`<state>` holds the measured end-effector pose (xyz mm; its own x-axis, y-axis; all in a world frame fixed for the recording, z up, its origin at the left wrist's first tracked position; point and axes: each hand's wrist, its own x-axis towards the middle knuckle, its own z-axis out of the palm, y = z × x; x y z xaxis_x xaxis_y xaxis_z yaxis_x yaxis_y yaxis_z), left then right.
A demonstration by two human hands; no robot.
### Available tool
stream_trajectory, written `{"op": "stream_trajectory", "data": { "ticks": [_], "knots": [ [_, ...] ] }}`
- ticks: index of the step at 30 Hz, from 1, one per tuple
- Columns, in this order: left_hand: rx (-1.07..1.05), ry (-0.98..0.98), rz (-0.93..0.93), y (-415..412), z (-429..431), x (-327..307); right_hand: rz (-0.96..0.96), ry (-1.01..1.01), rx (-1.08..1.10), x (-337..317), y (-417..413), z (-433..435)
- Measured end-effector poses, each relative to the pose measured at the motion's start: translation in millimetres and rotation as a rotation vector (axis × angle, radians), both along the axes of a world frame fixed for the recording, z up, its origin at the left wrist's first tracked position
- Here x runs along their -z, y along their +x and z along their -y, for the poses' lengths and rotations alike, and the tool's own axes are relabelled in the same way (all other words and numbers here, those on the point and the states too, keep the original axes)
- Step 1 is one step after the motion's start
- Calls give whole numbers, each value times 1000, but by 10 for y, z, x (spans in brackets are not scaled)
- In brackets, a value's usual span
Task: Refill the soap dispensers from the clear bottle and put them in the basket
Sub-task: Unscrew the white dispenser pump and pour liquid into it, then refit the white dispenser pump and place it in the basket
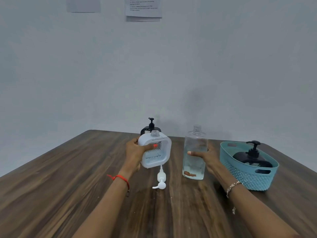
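Note:
My left hand grips a white square soap dispenser with its neck uncapped, tilted slightly and held just above the table. Its white pump lies on the table right below it. My right hand is wrapped around the clear bottle, which stands upright without a cap and is about half full of clear liquid. A black pump dispenser stands behind the white one. Another black dispenser lies in the teal basket at the right.
The dark wooden table runs up to a pale wall. Papers hang on the wall high above. The basket stands close to the table's right edge.

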<state>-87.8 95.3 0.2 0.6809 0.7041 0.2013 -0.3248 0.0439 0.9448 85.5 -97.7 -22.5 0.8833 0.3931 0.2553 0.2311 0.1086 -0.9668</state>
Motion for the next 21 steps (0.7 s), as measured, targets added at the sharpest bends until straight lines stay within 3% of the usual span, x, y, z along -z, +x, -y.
{"op": "stream_trajectory", "data": {
  "ticks": [4,6,8,10,13,14,17,21],
  "knots": [
    [29,-17,8,2,-2,-25,62,-69,-45,-95,69,49],
    [37,-28,13,6,-9,-31,221,-103,86,-201,30,49],
    [35,-26,17,12,-33,-35,444,-56,302,-293,-114,32],
    [16,-11,14,24,-74,-39,748,-9,348,-324,-342,-23],
    [-8,-3,22,17,-134,-67,1381,-302,255,-156,-601,-165],
    [-10,-5,33,10,-149,-79,1508,-434,162,-63,-634,-209],
    [-31,-6,32,-23,-184,-98,1401,-766,-201,215,-725,-382],
    [-42,5,16,-81,-186,-102,1354,-1104,-313,337,-777,-616]
  ]
}}
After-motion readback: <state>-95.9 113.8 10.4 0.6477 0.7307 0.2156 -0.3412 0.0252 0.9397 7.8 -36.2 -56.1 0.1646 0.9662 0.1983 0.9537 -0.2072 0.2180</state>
